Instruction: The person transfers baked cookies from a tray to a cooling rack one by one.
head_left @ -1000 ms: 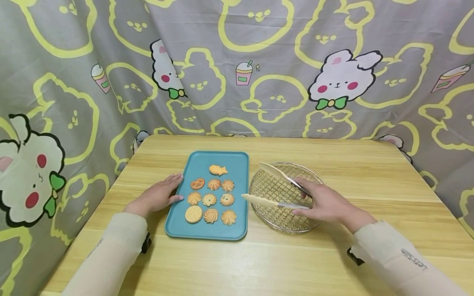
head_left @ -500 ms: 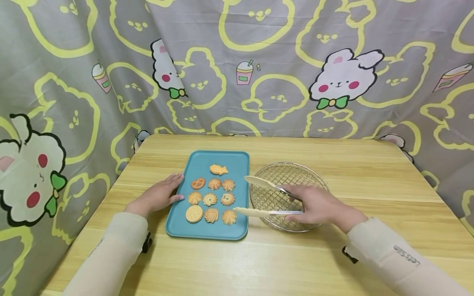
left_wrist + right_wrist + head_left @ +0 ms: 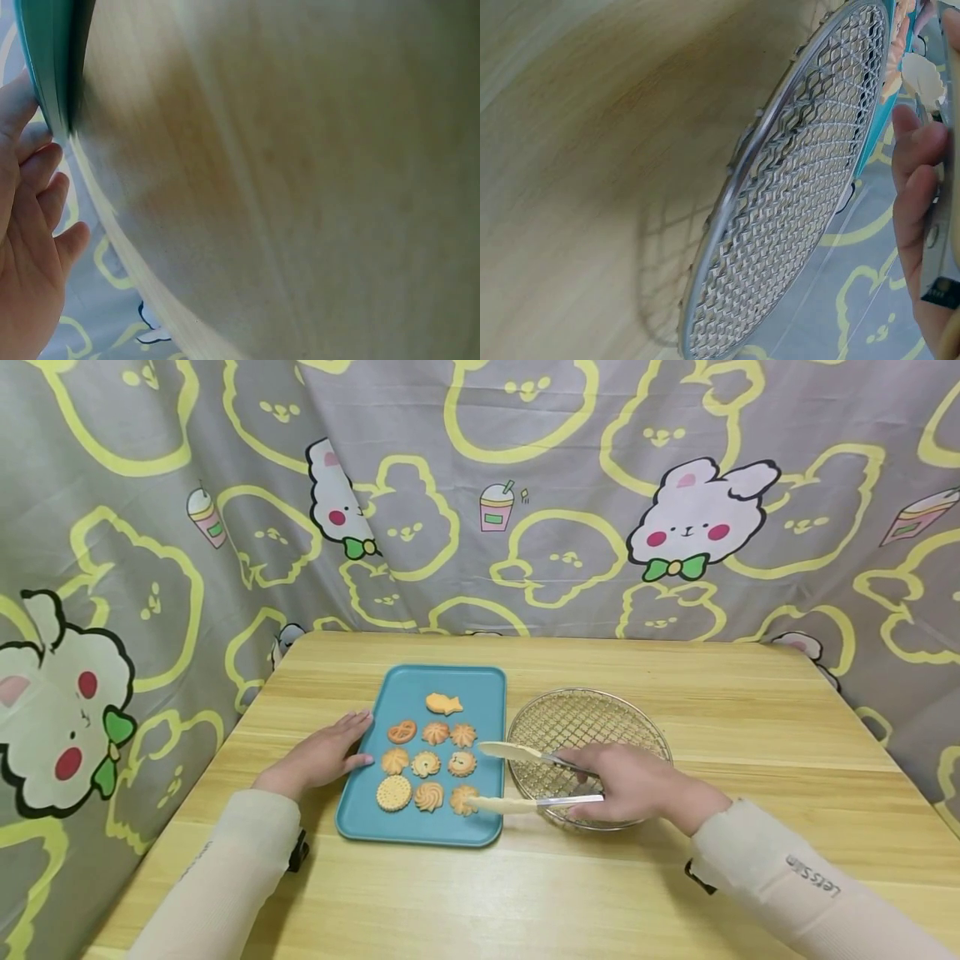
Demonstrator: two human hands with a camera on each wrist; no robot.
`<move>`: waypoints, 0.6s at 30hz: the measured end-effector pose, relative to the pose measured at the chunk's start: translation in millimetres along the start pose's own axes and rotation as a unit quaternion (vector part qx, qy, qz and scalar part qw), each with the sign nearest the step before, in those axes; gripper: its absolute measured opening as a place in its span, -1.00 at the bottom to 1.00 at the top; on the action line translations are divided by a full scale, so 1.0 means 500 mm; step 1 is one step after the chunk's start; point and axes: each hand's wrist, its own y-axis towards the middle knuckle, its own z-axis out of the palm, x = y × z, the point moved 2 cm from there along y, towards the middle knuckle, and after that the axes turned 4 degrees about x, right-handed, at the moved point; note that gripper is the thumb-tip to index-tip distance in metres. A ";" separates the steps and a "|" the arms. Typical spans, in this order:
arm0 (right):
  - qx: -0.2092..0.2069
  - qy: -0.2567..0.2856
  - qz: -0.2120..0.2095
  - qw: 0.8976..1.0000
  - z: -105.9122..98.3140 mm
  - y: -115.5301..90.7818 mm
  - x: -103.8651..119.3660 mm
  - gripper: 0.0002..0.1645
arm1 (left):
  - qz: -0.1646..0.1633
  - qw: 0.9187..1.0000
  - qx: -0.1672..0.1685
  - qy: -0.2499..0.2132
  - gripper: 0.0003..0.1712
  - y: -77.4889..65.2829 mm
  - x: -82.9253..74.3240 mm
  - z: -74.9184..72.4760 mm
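You have just carried the tongs leftward off the round wire rack, so their tips now reach over the right side of the blue tray. For the work in hand, that puts the tips within reach of the cookies, though nothing is between them. In the head view the lower tip overlaps the flower-shaped cookie at the tray's near right corner; you cannot tell from here whether it touches. The upper tip sits just beside the right edge of the row above the middle.

Against the frame 1 second ago, the upper tip no longer lies over the rack, the lower tip has passed the tray's rim, and the gap between the tips looks a little narrower. All 10 cookies keep their places, including the fish-shaped cookie at the far end.

Your right hand grips the tongs with its fingers bent around the handles, leaving the arms well spread. Your left hand has its fingers extended and slightly spread against the tray's left edge, grasping nothing. Tray and rack stand side by side on the tabletop.
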 end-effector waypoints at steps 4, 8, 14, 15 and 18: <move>0.008 0.000 -0.015 1.000 -0.002 0.004 0.006 -0.14 | 0.000 1.000 0.001 -0.001 -0.19 0.002 0.002 0.001; 0.016 -0.003 -0.025 1.000 -0.004 0.008 0.011 -0.18 | -0.002 1.000 0.002 -0.003 -0.19 0.002 0.002 0.001; 0.029 0.003 -0.021 0.999 -0.008 0.012 0.024 -0.22 | -0.003 1.000 0.002 -0.007 -0.19 0.001 0.000 -0.001; 0.032 0.003 -0.017 0.999 -0.008 0.013 0.026 -0.22 | -0.003 1.000 0.002 -0.006 -0.19 0.001 0.000 -0.001; 0.040 0.001 -0.010 0.999 -0.010 0.014 0.031 -0.23 | -0.002 1.000 0.004 -0.005 -0.19 0.001 -0.001 -0.002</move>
